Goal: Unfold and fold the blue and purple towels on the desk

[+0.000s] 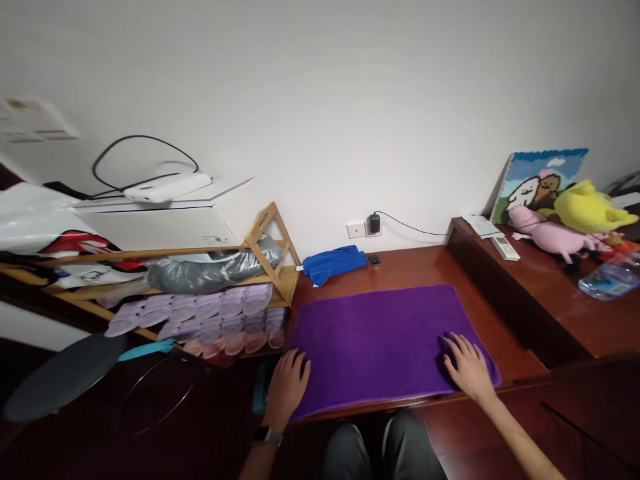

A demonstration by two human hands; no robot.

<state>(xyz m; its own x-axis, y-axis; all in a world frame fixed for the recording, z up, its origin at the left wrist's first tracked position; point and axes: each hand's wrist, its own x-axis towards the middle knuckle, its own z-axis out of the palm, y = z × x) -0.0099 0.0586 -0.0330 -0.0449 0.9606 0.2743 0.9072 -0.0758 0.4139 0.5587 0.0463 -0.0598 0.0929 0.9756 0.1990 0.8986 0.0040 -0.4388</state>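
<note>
A purple towel lies spread flat on the reddish wooden desk. My left hand rests on the towel's near left corner, fingers curled over the edge, wearing a watch at the wrist. On the near right corner lies my right hand, flat with its fingers spread. Neither hand holds anything else.
A folded blue cloth lies behind the towel by the wall socket. A wooden rack with rolled lilac and pink towels stands at left. Plush toys, a remote and a water bottle sit on the raised shelf at right.
</note>
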